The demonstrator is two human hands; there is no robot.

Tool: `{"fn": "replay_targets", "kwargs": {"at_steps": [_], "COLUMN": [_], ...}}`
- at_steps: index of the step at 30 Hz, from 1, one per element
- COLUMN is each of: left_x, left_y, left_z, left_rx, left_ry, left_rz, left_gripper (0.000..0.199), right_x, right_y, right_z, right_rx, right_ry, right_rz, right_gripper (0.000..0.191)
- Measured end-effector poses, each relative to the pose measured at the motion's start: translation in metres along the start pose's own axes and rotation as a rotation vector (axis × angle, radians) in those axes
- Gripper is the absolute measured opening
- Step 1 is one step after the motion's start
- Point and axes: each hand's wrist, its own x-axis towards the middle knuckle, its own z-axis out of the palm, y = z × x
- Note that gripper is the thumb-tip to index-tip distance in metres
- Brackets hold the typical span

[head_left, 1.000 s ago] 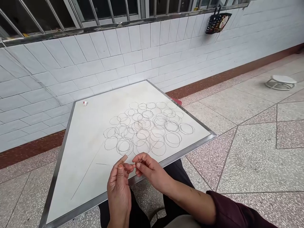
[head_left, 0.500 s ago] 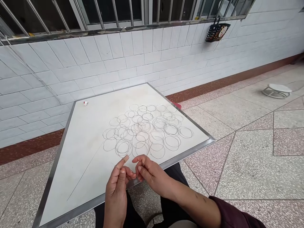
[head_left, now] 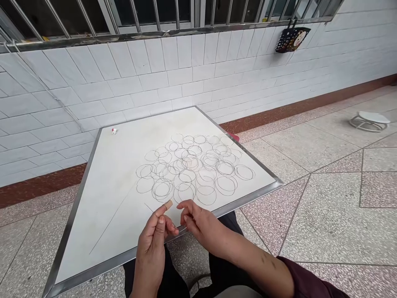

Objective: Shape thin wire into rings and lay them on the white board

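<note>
Thin wire (head_left: 148, 207) sits pinched in the fingers of the left hand (head_left: 151, 252) and right hand (head_left: 198, 221), just over the near edge of a white board (head_left: 93, 207), below overlapping wire rings (head_left: 192, 169) lying on it.

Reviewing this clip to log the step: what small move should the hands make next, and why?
Probably the right hand should firm its pinch on the thin wire. A short length of it shows beside that hand's fingertips, near the left hand, whose bandaged forefinger is raised. The grip itself is hard to see. Wire rings lie on the white board.
</note>
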Motion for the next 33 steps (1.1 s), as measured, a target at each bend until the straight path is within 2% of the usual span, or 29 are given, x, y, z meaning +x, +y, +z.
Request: {"fn": "replay_targets", "kwargs": {"at_steps": [5,9,14,18,24,29,33], "left_x": [-0.002,0.001,-0.002,-0.007,0.003,0.007,0.005], "left_y": [0.008,0.007,0.011,0.017,0.009,0.009,0.005], "left_z": [0.003,0.001,0.005,0.012,0.001,0.0,0.001], "left_rx": [0.156,0.26,0.342,0.348,0.364,0.428,0.464], "left_ry": [-0.064,-0.011,0.048,0.104,-0.011,0.053,0.048], "left_rz": [0.05,0.115,0.222,0.233,0.199,0.184,0.274], "left_gripper": [0.048,0.044,0.047,0.047,0.038,0.043,0.043], "right_x": [-0.001,-0.003,-0.003,-0.003,-0.003,-0.002,-0.002], "right_y": [0.0,0.002,-0.005,-0.009,0.0,0.006,0.005], "right_z": [0.001,0.003,0.0,0.0,0.009,0.013,0.014], "right_rx": [-0.25,-0.37,-0.442,-0.502,-0.48,-0.559,-0.609], "right_ry": [-0.037,-0.031,-0.083,-0.112,-0.067,-0.067,-0.091], "right_rz": [-0.044,-0.095,-0.13,-0.132,-0.184,-0.206,-0.231], "right_gripper": [0.024,0.023,0.025,0.026,0.026,0.03,0.028]}}
